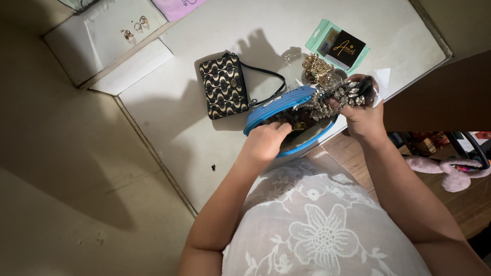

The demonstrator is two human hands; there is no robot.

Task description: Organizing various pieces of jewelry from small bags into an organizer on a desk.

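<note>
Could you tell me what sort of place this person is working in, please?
Probably a room at home, at a dressing table. The white tabletop holds a patterned handbag, earrings and gold jewellery. The left hand reaches into a blue pouch; the right hand holds a jewelled piece.

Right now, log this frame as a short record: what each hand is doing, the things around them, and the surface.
left hand: fingers inside the open blue zip pouch, among dark jewellery
right hand: grip shut on a sparkly stone-set jewellery piece, held over the pouch
beside pouch: black-and-cream patterned purse with thin strap
behind pouch: gold ornament; mint-green card packet
far corner: small rings on a white tray
surface: pale table
</note>
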